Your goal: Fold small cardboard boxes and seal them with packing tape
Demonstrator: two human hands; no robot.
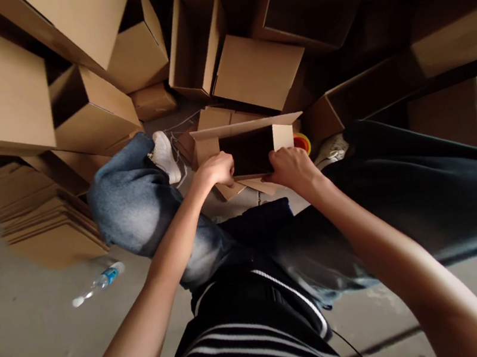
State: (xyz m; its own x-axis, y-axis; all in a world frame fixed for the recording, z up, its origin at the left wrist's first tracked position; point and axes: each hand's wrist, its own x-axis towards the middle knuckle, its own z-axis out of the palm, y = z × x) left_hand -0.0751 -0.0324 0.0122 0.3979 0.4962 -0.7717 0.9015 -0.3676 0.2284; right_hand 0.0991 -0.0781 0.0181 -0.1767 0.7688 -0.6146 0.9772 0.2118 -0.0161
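Note:
Between my knees stands a small cardboard box [206,147], its dark inside facing up and its far flap [248,127] raised. My left hand [218,169] is closed on the near left corner of the box. At the near right corner, my right hand [291,165] grips the box edge with its fingers curled inward. Loose flap pieces lie along the near side between the two hands. The fingertips of both hands are partly hidden by the knuckles and the cardboard.
Open cardboard boxes [261,69] crowd the far side. Flattened cartons [52,232] are stacked at the left, with a plastic bottle [101,281] lying on the floor nearby. An orange-yellow tape roll [302,143] sits right of the small box. My shoes [165,157] flank it.

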